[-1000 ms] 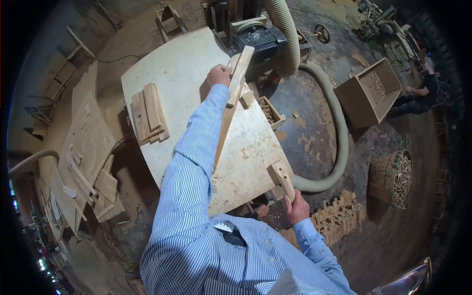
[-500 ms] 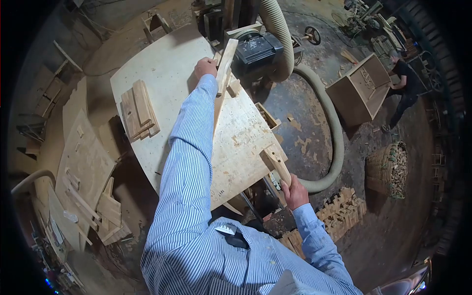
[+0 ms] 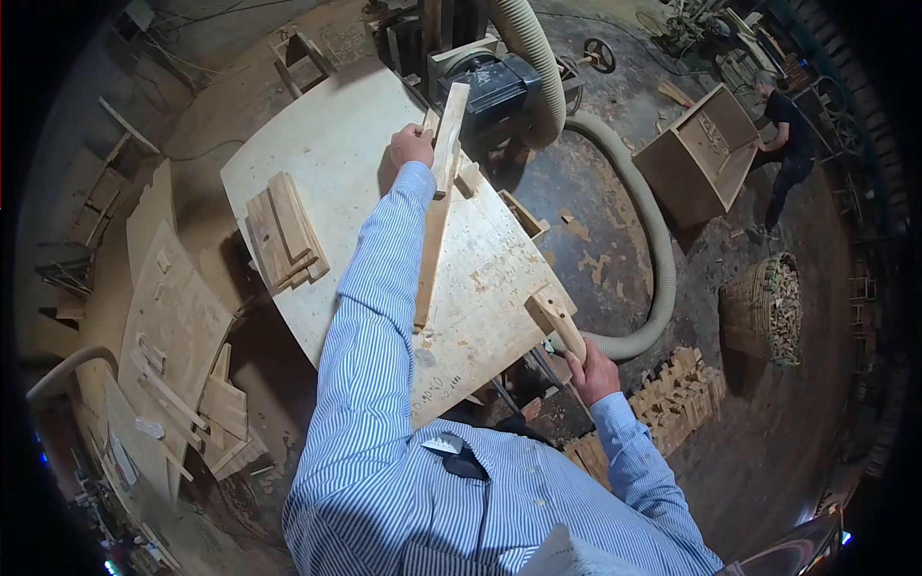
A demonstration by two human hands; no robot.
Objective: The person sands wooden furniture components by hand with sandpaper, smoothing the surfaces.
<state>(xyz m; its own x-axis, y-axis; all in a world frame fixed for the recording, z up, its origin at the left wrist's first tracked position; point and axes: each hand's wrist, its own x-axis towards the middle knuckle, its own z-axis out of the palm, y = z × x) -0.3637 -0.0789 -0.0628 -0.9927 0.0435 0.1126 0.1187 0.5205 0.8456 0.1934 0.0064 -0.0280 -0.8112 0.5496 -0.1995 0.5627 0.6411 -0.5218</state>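
Observation:
My left hand [image 3: 413, 146] is closed at the far part of the pale work table, its fingers around the end of a small wooden piece [image 3: 431, 121]. Just right of it a long wooden board [image 3: 438, 235] runs along the table, with an upright-looking wooden bar [image 3: 451, 125] over its far end. My right hand [image 3: 594, 374] is wrapped around the near end of a rounded wooden handle [image 3: 563, 326] at the table's right corner. The handle's other end rests by a dark-holed wooden block [image 3: 544, 305]. Part of the left hand's grip is hidden.
Several flat boards [image 3: 283, 230] lie stacked on the table [image 3: 336, 144]. A black motor [image 3: 490, 91] and thick hose [image 3: 658, 240] stand beyond. Wood blocks [image 3: 682, 394] and a basket [image 3: 744, 302] are at right. A person [image 3: 788, 144] bends at a wooden cabinet [image 3: 672, 182].
The view has shifted slightly. My left forearm sits a little further left of the long board, baring its near end. Both hands keep their grips.

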